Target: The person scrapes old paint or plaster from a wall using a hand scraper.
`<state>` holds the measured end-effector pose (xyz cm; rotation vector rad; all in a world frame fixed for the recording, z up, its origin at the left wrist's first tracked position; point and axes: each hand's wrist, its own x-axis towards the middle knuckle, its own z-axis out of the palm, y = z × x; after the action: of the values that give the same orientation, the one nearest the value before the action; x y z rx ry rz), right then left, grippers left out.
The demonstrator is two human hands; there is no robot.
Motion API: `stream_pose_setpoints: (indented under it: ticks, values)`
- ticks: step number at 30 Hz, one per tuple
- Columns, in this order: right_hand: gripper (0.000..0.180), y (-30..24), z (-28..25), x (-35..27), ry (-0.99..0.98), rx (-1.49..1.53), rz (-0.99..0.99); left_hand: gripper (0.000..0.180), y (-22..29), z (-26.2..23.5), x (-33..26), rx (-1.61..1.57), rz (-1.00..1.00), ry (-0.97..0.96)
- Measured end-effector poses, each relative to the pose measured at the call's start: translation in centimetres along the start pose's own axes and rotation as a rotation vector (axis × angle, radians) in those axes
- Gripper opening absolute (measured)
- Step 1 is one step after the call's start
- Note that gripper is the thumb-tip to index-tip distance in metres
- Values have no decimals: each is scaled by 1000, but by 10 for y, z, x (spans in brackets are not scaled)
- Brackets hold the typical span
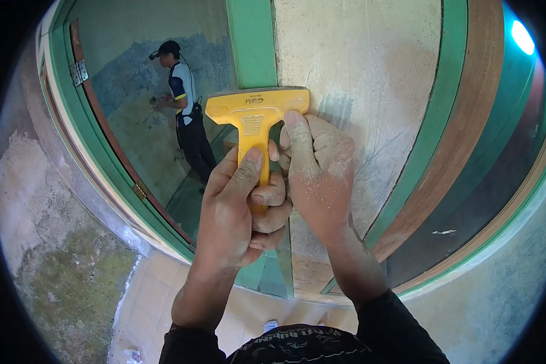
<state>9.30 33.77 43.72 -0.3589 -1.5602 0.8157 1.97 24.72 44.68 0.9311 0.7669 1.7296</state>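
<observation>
A yellow T-shaped scraper (256, 110) is pressed flat against a pale, scraped wooden door panel (358, 67). My left hand (236, 203) is wrapped around its handle, thumb lying along the front. My right hand (315, 167) rests beside it, the index finger pressing the right end of the scraper's head. Both hands are dusted with pale powder. The blade edge lies along the top of the head, against the panel and the green strip (252, 42).
The door has green (443, 115) and brown (473, 139) frame bands at the right. Through the opening at the left, another person (185, 112) in dark trousers works on a patchy wall. A hinge (79, 73) sits on the frame. Tiled floor (158, 291) lies below.
</observation>
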Motion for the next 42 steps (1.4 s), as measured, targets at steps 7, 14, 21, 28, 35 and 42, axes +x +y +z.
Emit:
stream_pose_setpoints:
  ticks: [7, 14, 21, 28, 35, 42]
  values:
    - [28, -5, 1, 13, 72, 35, -80, 19, 10, 10, 6, -31, 25, -16]
    - [31, -8, 13, 15, 127, 21, -160, 17, 35, 9, 4, -8, -59, -85]
    - [28, -14, 9, 15, 78, 95, -25, 18, 35, 8, 8, -70, -122, -93]
    - [26, 26, -11, -39, -7, 100, 174, 24, -35, -26, -12, 21, -160, -4]
    - [21, 40, -17, -47, 49, 68, 171, 24, -64, -37, -4, -70, -66, -98]
    - [25, 41, -16, -40, 3, 41, 122, 26, -57, -26, -2, -18, -32, -44]
